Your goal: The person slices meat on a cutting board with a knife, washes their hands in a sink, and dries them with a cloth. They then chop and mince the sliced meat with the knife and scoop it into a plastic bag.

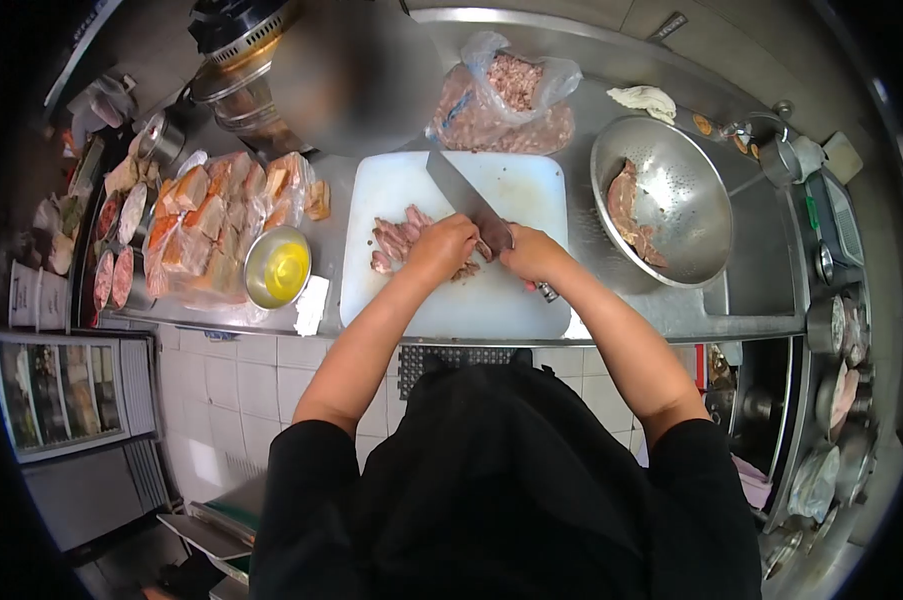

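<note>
My right hand (534, 256) is closed round the handle of a broad kitchen knife (461, 188), whose blade points away and to the left over the white cutting board (526, 185). Close beside the blade, my left hand (445, 248) has its fingers curled down on a piece of meat (484, 249), mostly hidden by fingers and blade. Cut strips of meat (396, 236) lie on the board to the left of that hand, and small bits show beneath it.
On the right stands a perforated steel colander (706, 225) with larger meat pieces (626, 210). Behind the board lies a plastic bag of chopped meat (506, 105). To the left are bagged pinkish-orange blocks (206, 215) and a steel bowl of yellow liquid (277, 268).
</note>
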Available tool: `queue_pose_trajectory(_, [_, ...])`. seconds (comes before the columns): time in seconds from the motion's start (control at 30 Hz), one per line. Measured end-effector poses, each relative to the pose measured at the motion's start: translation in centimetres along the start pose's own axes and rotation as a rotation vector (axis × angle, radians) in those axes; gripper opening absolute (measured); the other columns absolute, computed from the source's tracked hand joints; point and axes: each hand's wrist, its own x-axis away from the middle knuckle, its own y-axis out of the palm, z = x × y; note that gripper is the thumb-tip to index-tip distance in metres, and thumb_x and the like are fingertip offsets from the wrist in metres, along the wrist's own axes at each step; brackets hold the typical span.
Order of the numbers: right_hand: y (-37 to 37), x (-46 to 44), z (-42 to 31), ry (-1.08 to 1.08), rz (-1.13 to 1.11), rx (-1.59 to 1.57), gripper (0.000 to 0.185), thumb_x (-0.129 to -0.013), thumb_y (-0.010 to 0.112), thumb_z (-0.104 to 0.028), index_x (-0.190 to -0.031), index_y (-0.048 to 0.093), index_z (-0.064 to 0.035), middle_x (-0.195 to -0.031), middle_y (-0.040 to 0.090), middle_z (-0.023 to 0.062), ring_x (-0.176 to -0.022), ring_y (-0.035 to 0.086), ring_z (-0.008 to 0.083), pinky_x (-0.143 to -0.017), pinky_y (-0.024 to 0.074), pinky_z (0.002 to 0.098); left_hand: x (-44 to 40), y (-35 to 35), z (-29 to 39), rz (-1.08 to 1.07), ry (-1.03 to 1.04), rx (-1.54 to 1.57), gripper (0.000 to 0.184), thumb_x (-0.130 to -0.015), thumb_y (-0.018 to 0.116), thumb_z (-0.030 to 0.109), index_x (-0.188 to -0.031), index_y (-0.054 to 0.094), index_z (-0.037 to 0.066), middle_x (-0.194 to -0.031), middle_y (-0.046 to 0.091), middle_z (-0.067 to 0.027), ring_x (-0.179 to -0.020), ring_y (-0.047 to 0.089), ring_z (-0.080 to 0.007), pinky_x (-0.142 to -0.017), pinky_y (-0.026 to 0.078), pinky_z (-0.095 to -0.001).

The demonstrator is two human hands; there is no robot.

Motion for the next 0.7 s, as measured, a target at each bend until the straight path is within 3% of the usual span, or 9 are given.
queue_pose_trajectory(0.03, [-0.7, 0.0, -0.3, -0.034, 0.007, 0.017, 0.035, -0.093, 0.057, -0.016, -0.118, 0.059, 0.0076, -0.085, 0.073, 0.0219, -0.058, 0.071, 0.0320, -0.059, 0.0589, 0.0413, -0.2, -0.3, 0.1, -0.022, -0.045, 0.020, 0.012, -0.086, 0.069, 0.003, -0.097, 0.068, 0.000, -0.100, 0.065, -0.0165, -0.095, 0.065, -0.0399, -0.082, 0.053, -0.0482])
queue_pose_trajectory(0.13, [-2.0, 1.6, -1.6, 0.004, 0.049, 0.101, 0.033, -0.093, 0.057, -0.018, -0.115, 0.060, 0.0057, -0.085, 0.073, 0.0212, -0.058, 0.071, 0.0300, -0.059, 0.0587, 0.0414, 0.3, -0.6, 0.3, 0.030, -0.154, 0.032, 0.015, -0.086, 0.068, 0.004, -0.101, 0.068, 0.000, -0.103, 0.066, -0.0173, -0.098, 0.065, -0.0406, -0.084, 0.052, -0.0489])
queue_pose_trajectory(0.47, [-2.5, 3.9, -3.2, 0.107, -0.111, 0.096, 0.037, -0.089, 0.052, -0.012, -0.121, 0.060, 0.0047, -0.086, 0.073, 0.0238, -0.057, 0.071, 0.0306, -0.058, 0.0588, 0.0414, -0.5, 0.8, -0.2, 0.035, -0.081, -0.119, 0.010, -0.087, 0.068, 0.005, -0.095, 0.069, 0.000, -0.097, 0.066, -0.0176, -0.095, 0.065, -0.0395, -0.083, 0.052, -0.0473])
queue_pose_trajectory(0.7, [0.0, 0.9, -0.1, 0.049, -0.006, 0.075, 0.051, -0.089, 0.052, -0.012, -0.138, 0.053, 0.0023, -0.087, 0.073, 0.0240, -0.058, 0.071, 0.0313, -0.062, 0.0595, 0.0425, -0.4, 1.1, -0.7, 0.019, -0.067, -0.112, 0.008, -0.085, 0.067, 0.003, -0.092, 0.069, 0.001, -0.097, 0.065, -0.0163, -0.097, 0.065, -0.0374, -0.083, 0.053, -0.0472])
